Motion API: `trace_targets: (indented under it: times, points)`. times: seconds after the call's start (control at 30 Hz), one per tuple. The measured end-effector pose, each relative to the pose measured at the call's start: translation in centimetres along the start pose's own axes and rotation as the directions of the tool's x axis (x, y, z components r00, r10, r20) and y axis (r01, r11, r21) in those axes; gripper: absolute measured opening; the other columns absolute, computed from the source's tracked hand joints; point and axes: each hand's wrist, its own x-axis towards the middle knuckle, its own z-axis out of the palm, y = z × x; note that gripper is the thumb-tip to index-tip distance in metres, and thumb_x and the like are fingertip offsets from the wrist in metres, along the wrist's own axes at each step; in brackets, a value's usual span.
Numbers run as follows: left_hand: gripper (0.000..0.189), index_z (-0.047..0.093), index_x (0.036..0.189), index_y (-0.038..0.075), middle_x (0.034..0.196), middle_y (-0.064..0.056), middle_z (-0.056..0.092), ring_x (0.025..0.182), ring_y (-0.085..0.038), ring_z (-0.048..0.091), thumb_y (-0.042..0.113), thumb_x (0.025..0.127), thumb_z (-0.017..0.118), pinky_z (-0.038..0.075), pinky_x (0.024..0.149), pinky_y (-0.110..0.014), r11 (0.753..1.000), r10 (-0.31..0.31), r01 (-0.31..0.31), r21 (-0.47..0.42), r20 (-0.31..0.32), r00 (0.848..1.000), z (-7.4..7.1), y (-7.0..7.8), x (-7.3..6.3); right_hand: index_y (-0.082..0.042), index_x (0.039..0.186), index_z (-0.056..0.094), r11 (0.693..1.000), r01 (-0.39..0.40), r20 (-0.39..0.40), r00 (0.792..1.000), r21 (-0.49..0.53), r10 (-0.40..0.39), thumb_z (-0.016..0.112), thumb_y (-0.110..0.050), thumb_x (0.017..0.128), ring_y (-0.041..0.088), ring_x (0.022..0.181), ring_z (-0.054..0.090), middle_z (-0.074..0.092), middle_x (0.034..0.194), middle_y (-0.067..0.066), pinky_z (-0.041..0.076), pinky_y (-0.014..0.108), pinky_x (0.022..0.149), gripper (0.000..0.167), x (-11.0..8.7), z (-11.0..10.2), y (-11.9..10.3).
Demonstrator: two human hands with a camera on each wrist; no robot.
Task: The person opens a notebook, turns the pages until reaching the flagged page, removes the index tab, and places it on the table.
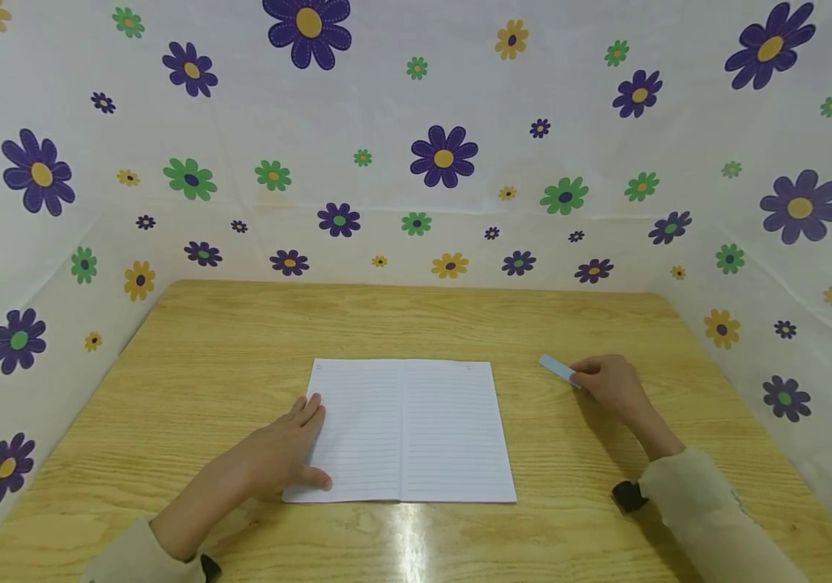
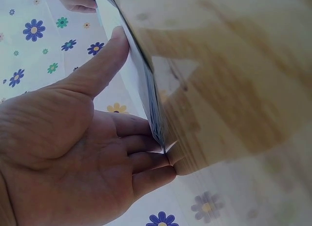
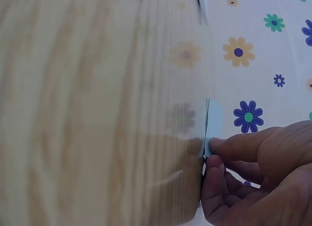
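An open notebook [image 1: 452,429] with lined white pages lies flat on the wooden table. My left hand [image 1: 281,453] rests at its left edge, thumb spread over the lower corner of the left page and fingertips on the page's outer side. In the left wrist view the palm of that hand [image 2: 73,138] shows beside the notebook's edge, fingers extended. To the right of the notebook, my right hand [image 1: 614,390] pinches the near end of a small flat light blue strip [image 1: 558,368] between thumb and fingers. The strip [image 3: 214,116] lies low along the tabletop in the right wrist view.
The wooden table [image 1: 401,320] is enclosed at the back and both sides by a white flower-printed sheet [image 1: 379,97]. Its side parts come close along the table's left and right edges. Dark straps [image 1: 630,496] show at both sleeve cuffs.
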Motion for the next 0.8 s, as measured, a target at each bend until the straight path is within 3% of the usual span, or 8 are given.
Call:
trace_targets:
  times: [0.27, 0.53, 0.8]
  points:
    - [0.107, 0.030, 0.152, -0.020, 0.162, -0.037, 0.019, 0.151, -0.053, 0.017, 0.047, 0.085, 0.080, 0.026, 0.119, -0.060, 1.000, 0.012, -0.012, 0.015, -0.010, 1.000, 0.06, 0.02, 0.06, 0.015, 0.112, 0.070, 0.998, 0.046, -0.034, 0.998, -0.036, -0.047, 0.069, -0.005, 0.097, 0.017, 0.065, 0.062, 0.073, 0.084, 0.016, 0.049, 0.026, 0.053, 0.025, -0.02, 0.06, -0.20]
    - [0.106, 0.031, 0.152, -0.019, 0.163, -0.036, 0.020, 0.151, -0.052, 0.017, 0.047, 0.085, 0.081, 0.026, 0.120, -0.060, 1.000, 0.008, -0.008, 0.023, -0.008, 1.000, 0.05, 0.02, 0.12, 0.013, 0.107, 0.072, 0.997, 0.023, -0.055, 0.998, -0.070, -0.027, 0.070, -0.004, 0.095, 0.016, 0.065, 0.059, 0.073, 0.083, 0.015, 0.049, 0.027, 0.055, 0.021, 0.06, 0.41, -0.37]
    - [0.107, 0.030, 0.154, -0.017, 0.164, -0.034, 0.017, 0.152, -0.051, 0.014, 0.049, 0.087, 0.080, 0.023, 0.120, -0.061, 1.000, 0.001, 0.000, -0.006, 0.007, 1.000, 0.01, -0.16, 0.03, 0.015, 0.111, 0.071, 0.997, 0.024, -0.035, 0.999, -0.074, -0.027, 0.068, -0.007, 0.097, 0.020, 0.070, 0.063, 0.073, 0.087, 0.018, 0.050, 0.030, 0.057, 0.026, -0.22, 0.28, -0.91]
